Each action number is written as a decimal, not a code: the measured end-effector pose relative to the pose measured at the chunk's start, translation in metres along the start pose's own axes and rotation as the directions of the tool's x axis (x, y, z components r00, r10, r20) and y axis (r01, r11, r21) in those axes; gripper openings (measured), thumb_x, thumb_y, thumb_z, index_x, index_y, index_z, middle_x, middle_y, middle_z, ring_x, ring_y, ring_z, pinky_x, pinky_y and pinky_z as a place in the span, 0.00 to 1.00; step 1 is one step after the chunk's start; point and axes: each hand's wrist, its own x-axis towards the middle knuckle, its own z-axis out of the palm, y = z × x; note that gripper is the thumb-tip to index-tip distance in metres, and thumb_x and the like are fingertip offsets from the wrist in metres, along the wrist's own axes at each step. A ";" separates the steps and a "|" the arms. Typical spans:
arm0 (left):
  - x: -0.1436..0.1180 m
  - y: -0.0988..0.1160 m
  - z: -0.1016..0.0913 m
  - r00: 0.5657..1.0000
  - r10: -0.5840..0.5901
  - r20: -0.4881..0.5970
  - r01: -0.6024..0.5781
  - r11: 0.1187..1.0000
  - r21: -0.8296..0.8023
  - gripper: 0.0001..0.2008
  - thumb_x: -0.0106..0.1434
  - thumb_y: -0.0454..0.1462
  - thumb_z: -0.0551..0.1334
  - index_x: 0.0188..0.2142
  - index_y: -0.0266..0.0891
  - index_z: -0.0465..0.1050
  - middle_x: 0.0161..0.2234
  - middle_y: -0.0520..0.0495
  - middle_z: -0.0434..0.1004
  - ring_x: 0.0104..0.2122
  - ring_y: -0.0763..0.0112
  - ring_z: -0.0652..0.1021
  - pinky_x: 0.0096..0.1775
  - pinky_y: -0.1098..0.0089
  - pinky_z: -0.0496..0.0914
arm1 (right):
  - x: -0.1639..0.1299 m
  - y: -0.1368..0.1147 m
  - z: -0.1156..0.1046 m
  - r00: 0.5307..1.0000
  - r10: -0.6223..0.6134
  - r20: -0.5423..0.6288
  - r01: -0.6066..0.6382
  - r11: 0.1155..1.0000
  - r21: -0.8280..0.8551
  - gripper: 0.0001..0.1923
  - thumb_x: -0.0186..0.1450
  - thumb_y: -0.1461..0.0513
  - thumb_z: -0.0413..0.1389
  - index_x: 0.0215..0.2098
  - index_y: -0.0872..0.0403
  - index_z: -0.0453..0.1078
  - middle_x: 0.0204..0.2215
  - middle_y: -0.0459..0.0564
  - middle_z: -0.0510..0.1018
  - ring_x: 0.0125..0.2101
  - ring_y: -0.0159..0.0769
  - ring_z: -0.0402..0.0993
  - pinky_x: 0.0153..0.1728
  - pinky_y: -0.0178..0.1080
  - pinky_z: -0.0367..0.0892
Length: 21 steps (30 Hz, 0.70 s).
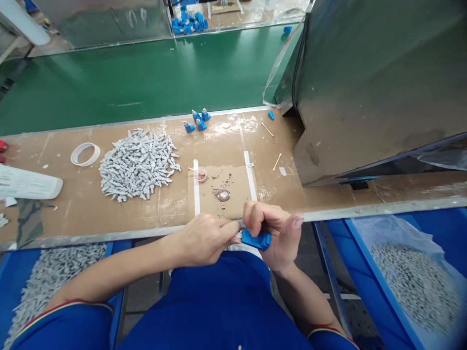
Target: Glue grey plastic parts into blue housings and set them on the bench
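Observation:
My right hand (279,233) holds a small blue plastic part (257,239) at the table's front edge, its thumb raised and fingers curled around the part. Closed in a pinch, my left hand (207,239) meets the left end of that part, where a small pale tip shows; I cannot make out how the two join. Just beyond my hands, a cardboard sheet (204,206) bears a shiny brown blob (223,195) and a small round dish (202,175) with a stick in it. Several blue parts with pale tips (200,124) lie farther back.
A pile of small grey pieces (138,165) lies left of the sheet, near a tape roll (85,154) and a white bottle (29,182). Cotton swabs (267,129) lie to the right beside a metal housing (365,87). A green belt (127,80) runs behind; blue bins (375,287) flank me.

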 end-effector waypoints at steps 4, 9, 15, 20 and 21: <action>0.000 0.008 0.012 1.000 0.012 0.021 -0.010 0.995 -0.103 0.10 0.72 0.31 0.50 0.32 0.43 0.60 0.24 0.51 0.74 0.22 0.68 0.73 0.25 0.67 0.61 | -0.009 -0.002 0.000 1.000 0.000 0.004 -0.001 0.997 0.073 0.36 0.75 0.42 0.41 0.14 0.51 0.53 0.12 0.44 0.56 0.15 0.30 0.53 0.19 0.38 0.46; -0.003 0.016 0.029 0.999 -0.038 0.033 0.044 0.978 -0.203 0.10 0.70 0.30 0.51 0.31 0.43 0.59 0.23 0.51 0.74 0.21 0.68 0.74 0.24 0.67 0.61 | -0.024 -0.001 -0.006 1.000 -0.020 0.008 0.019 0.998 0.057 0.35 0.76 0.47 0.42 0.13 0.51 0.52 0.11 0.43 0.56 0.14 0.29 0.51 0.18 0.37 0.44; -0.009 0.018 0.031 0.999 -0.027 0.019 0.030 0.976 -0.216 0.09 0.68 0.29 0.51 0.31 0.43 0.60 0.24 0.51 0.75 0.21 0.68 0.74 0.24 0.68 0.62 | -0.034 0.005 -0.001 1.000 -0.006 -0.024 0.008 0.994 0.106 0.33 0.75 0.49 0.44 0.14 0.52 0.52 0.12 0.43 0.56 0.14 0.27 0.49 0.18 0.36 0.44; -0.017 0.023 0.033 0.995 -0.040 0.096 0.056 0.983 -0.176 0.09 0.70 0.31 0.52 0.32 0.43 0.60 0.23 0.51 0.74 0.21 0.67 0.74 0.22 0.66 0.60 | -0.040 0.009 0.002 1.000 -0.005 -0.008 0.005 0.996 0.087 0.34 0.75 0.48 0.43 0.13 0.51 0.50 0.10 0.42 0.54 0.12 0.27 0.49 0.16 0.36 0.44; -0.018 0.025 0.034 0.993 -0.047 0.104 0.065 0.982 -0.177 0.09 0.70 0.31 0.52 0.32 0.42 0.60 0.23 0.51 0.73 0.21 0.67 0.74 0.22 0.66 0.60 | -0.042 0.009 0.003 1.000 -0.008 -0.010 0.009 0.997 0.079 0.34 0.75 0.48 0.43 0.12 0.51 0.50 0.10 0.42 0.54 0.12 0.27 0.49 0.15 0.36 0.44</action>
